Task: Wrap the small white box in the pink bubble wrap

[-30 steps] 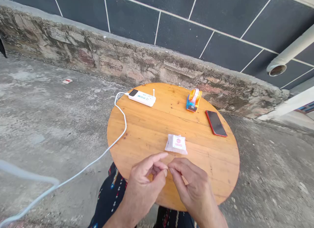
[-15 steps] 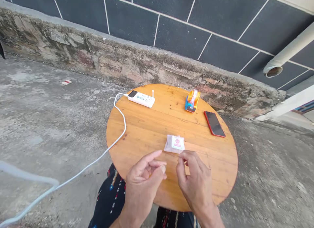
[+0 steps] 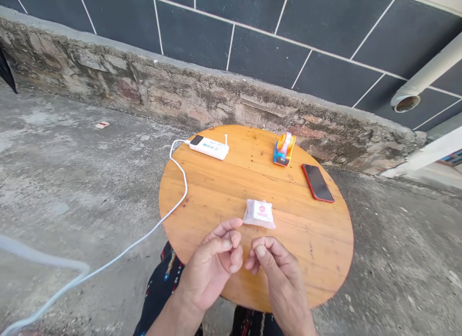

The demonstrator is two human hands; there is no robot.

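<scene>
Above a round wooden table [image 3: 212,189], left fingers [image 3: 235,239] and right fingers [image 3: 270,242] pinch narrowly near a pillowy pouch [image 3: 260,213]; anything held indiscernible.

The left arm [image 3: 176,314] and right arm [image 3: 298,316] were bare and leaned inwards. The left hand [image 3: 212,264] showed part of its palm, with its pointing finger [image 3: 228,225] stuck out and the others curled. Its thumb [image 3: 216,245] lay by the middle finger [image 3: 235,237]. The right hand [image 3: 281,271] had its thumb pressed on its pointing finger, the rest tucked under. The hands were close but not touching
</scene>
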